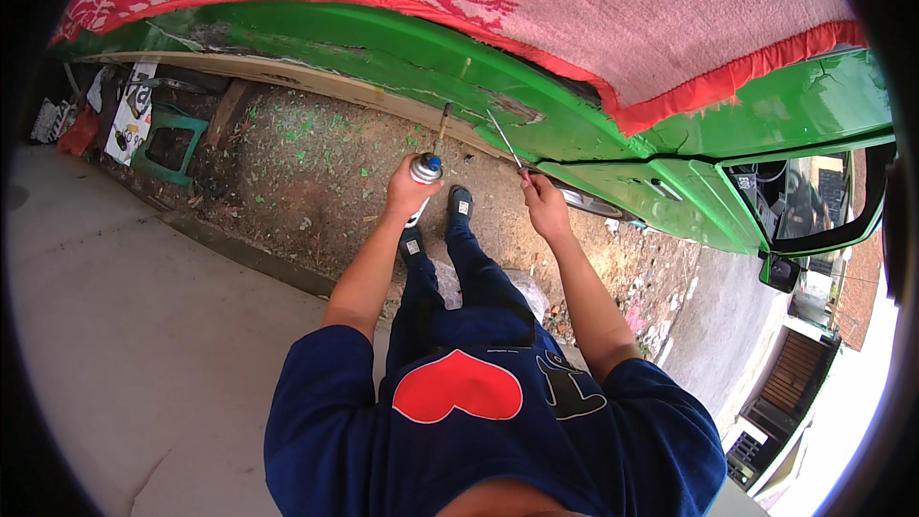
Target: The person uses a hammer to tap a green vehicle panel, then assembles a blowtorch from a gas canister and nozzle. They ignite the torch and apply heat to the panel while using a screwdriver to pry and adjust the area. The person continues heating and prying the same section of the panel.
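My left hand (408, 193) grips an aerosol can (426, 168) with a blue-and-silver top; a thin tube (443, 122) rises from it toward the green vehicle body. My right hand (544, 206) is closed round the red handle of a screwdriver-like tool (505, 139), whose long metal shaft points at a cracked, damaged patch (512, 105) on the green panel. Whether the tube or shaft touches the panel I cannot tell. Above, a red-and-pink patterned blanket (708, 0) is draped over the vehicle.
A plank-like sill (316, 85) runs along the panel. A teal plastic stool (168, 148) and signboards (128, 110) lie at left. Dirt ground (325, 163) meets a concrete slab (163, 325) behind my feet. An open vehicle door (632, 190) with window and mirror stands at right, beside a paved lane (728, 287).
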A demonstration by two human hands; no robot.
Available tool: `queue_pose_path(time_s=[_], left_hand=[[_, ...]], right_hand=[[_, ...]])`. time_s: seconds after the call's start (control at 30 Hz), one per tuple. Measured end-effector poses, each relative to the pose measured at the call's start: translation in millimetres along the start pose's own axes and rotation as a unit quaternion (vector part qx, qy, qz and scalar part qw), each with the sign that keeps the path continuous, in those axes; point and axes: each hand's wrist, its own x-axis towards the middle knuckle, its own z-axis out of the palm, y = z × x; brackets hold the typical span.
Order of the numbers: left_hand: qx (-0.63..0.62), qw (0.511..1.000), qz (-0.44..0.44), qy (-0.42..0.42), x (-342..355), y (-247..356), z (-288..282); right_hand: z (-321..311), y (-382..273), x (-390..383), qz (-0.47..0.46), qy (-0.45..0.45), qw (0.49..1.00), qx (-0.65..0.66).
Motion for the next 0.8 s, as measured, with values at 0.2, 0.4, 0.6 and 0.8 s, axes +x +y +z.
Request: queue_pose_path(time_s=[0.2,0.4,0.6,0.8], left_hand=[[-0.007,1.000,0.005,-0.005,-2.0,-2.3,4.6],[-0.013,1.000,-0.006,-0.009,-5.0,3.6,4.3],[-0.001,1.000,0.002,-0.008,-4.8,9.5,4.2],[-0.005,1.000,-0.004,-0.014,-3.2,6.6,7.5]], right_hand=[[-6.3,-27.4,5.4,-0.082,0.014,0.994,-0.072],[-6.7,-62.2,26.4,-0.141,0.028,0.983,-0.116],[-8.5,-75.8,40.2,-0.144,0.014,0.975,-0.170],[-12.6,-80.3,35.6,-0.128,0.022,0.978,-0.163]])
